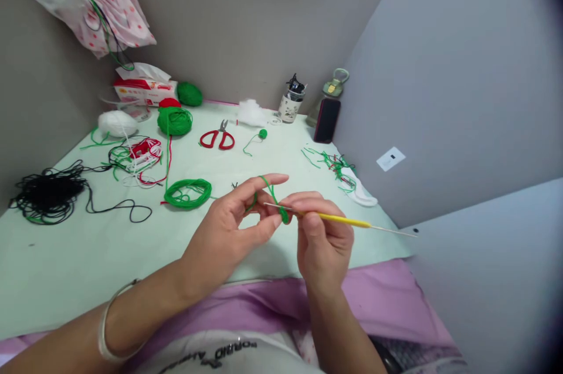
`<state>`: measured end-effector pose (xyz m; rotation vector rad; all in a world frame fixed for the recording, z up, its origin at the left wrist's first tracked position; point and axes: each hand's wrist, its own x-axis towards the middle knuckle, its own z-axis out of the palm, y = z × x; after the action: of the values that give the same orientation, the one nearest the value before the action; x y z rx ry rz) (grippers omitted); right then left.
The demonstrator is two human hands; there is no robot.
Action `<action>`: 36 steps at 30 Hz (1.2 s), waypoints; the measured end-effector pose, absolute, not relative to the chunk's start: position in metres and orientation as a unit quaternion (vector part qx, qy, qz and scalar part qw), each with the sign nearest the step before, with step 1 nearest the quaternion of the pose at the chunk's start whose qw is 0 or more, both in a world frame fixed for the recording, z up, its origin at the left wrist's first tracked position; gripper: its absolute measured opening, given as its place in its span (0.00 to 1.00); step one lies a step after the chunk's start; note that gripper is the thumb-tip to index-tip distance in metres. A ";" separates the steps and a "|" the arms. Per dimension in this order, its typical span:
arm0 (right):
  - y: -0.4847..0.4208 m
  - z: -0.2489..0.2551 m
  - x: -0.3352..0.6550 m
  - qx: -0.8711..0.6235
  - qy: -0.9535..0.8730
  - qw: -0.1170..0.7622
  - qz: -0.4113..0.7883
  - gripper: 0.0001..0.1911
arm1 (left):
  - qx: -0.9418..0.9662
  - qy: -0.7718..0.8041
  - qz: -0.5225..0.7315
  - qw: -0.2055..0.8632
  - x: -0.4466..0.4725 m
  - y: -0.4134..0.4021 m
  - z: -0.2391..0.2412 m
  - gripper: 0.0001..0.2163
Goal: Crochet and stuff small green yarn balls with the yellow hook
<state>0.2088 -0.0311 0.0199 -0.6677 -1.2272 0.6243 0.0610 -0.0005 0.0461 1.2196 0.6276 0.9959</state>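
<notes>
My right hand (324,236) is closed around the yellow handle of a crochet hook (347,220), whose metal tip points left. The tip lies at a small green crocheted piece (284,216), pinched between the thumb and a finger of my left hand (235,218). A strand of green yarn (272,193) loops over my raised left index finger and runs down to the piece. Part of the piece is hidden by my fingers. Beyond my left hand lies a loose coil of green yarn (188,194) on the table.
Red-handled scissors (217,136), a green yarn ball (175,121) and white stuffing (251,112) lie farther back. Tangled black yarn (48,191) is at left. Yarn scraps (336,166), a phone (328,121) and a pen cup (290,105) stand or lie at right, near the wall.
</notes>
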 end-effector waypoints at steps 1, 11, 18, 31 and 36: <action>-0.031 0.022 0.209 -0.300 -0.555 0.726 0.274 0.09 | 0.553 0.276 0.438 0.653 0.061 0.000 0.050 0.20; -0.023 0.009 0.212 -0.305 -0.435 0.731 0.428 0.07 | 0.482 0.314 0.459 0.677 0.059 0.002 0.028 0.18; -0.023 0.006 0.207 -0.290 -0.406 0.738 0.454 0.07 | 0.412 0.300 0.492 0.706 0.063 0.003 0.031 0.11; -0.026 0.005 0.204 -0.314 -0.440 0.746 0.389 0.08 | 0.240 0.265 0.461 0.812 0.059 0.003 0.030 0.09; -0.027 0.001 0.202 -0.338 -0.487 0.741 0.315 0.09 | 0.298 0.262 0.461 0.794 0.059 0.000 0.031 0.10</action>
<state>0.2019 -0.0265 0.0010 -0.7402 -1.0689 0.6909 0.0592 0.0001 0.0305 0.6400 0.5630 0.9908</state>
